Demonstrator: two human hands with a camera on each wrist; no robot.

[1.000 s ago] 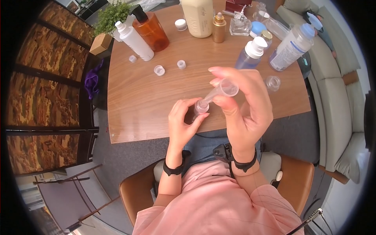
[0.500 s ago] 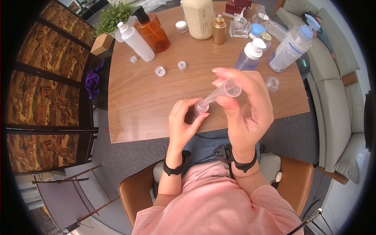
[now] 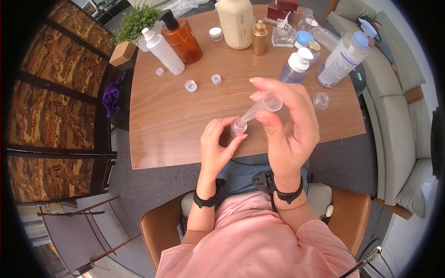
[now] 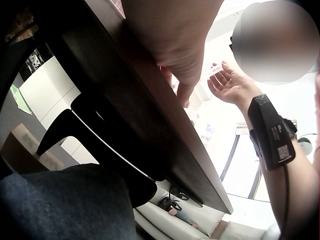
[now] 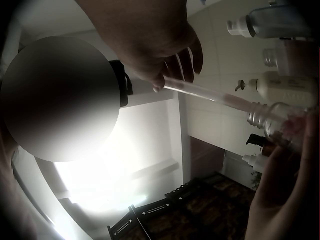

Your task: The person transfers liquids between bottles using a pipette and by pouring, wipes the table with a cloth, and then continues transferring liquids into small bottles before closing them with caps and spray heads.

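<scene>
My left hand (image 3: 217,139) grips a small clear bottle (image 3: 239,126) near the table's front edge, thumb on one side and fingers on the other. Above and to the right, my right hand (image 3: 293,127) pinches a long translucent plastic tube (image 3: 254,110) near its upper, open end between thumb and fingers. The tube slants down to the left, its lower end at the bottle's mouth. In the right wrist view, the tube (image 5: 210,93) meets the threaded neck of the bottle (image 5: 280,120), which has something pinkish behind or inside it.
Two small clear caps (image 3: 191,85) (image 3: 216,79) lie beyond the left hand, and a small clear jar (image 3: 321,100) stands right of the right hand. Along the back are a white spray bottle (image 3: 163,53), an amber pump bottle (image 3: 184,41), a cream bottle (image 3: 235,25) and a blue-capped bottle (image 3: 340,60).
Both hands keep their hold on the bottle and the tube. The right hand has shifted very slightly left since half a second ago, and the head view has tilted a little.
</scene>
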